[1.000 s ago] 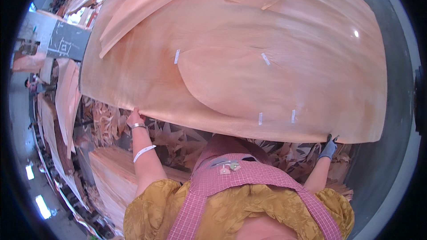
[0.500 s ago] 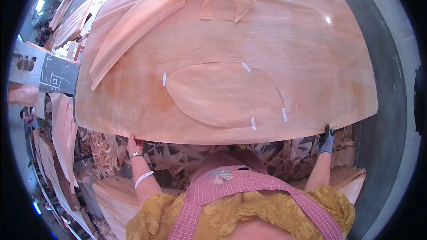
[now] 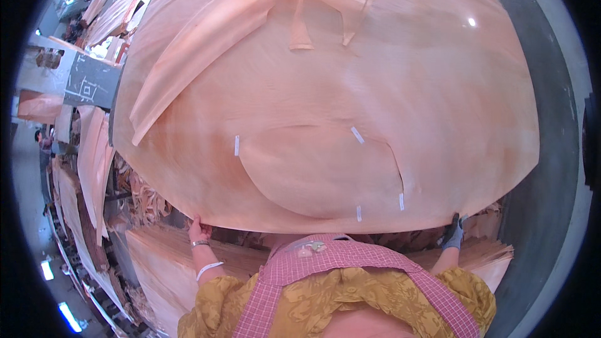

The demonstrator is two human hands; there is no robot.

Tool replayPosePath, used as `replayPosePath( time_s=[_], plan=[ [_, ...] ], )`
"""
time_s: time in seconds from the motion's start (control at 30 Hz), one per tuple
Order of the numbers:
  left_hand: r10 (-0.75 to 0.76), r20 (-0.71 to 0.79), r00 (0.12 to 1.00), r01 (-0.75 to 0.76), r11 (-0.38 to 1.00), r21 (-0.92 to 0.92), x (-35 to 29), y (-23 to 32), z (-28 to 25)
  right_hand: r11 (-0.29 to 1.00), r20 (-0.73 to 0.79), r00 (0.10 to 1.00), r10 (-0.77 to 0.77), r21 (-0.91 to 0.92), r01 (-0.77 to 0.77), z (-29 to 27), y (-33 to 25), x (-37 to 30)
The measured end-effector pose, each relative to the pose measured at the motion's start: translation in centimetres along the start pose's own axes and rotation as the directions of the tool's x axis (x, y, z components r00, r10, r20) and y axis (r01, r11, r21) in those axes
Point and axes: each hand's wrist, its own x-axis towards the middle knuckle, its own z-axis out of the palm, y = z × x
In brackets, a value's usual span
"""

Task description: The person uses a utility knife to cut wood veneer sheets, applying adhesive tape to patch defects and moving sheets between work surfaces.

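My left hand (image 3: 200,231) and gloved right hand (image 3: 454,234) grip the near edge of the wide veneer sheet (image 3: 451,106) before me; that edge sits closer to my apron (image 3: 369,253) than a moment ago, bringing the taped oval patch (image 3: 313,172) nearer me.

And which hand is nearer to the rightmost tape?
The right hand, holding the sheet a little right of the tape; the left hand holds the sheet far left.

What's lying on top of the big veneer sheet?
On the sheet: a rounded patch, four white tape strips, and farther off a loose curved veneer piece. Whatever that piece covers cannot be seen.
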Motion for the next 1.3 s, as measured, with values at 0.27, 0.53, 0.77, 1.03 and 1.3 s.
replayPosePath(
  time_s=[0.27, 0.53, 0.77, 1.03, 1.3],
  plan=[
    [-0.187, -0.324, 0.927, 0.257, 0.948, 0.188, -3.3, -6.8, -10.7, 0.980, -0.110, 0.984, 0.139, -0.127, -0.153, -13.9, 5.5, -1.8],
    [0.826, 0.550, 0.119, -0.465, -0.443, 0.766, -4.3, -1.8, 17.6, 0.186, 0.154, 0.473, -0.868, -0.782, 0.595, 9.4, -5.5, 3.6],
    [0.506, 0.825, 0.254, -0.678, -0.515, 0.524, -10.9, 1.3, 37.4, -0.413, 0.635, 0.308, -0.709, -0.728, 0.548, 29.9, -11.8, 5.3],
    [0.468, 0.831, 0.300, -0.644, -0.543, 0.539, -11.4, 0.7, 32.0, -0.418, 0.673, 0.311, -0.671, -0.690, 0.591, 23.7, -6.9, 3.3],
    [0.497, 0.855, 0.151, -0.660, -0.593, 0.461, -9.2, 0.7, 33.8, -0.356, 0.552, 0.307, -0.775, -0.783, 0.510, 26.1, -11.4, 4.7]
  ],
)
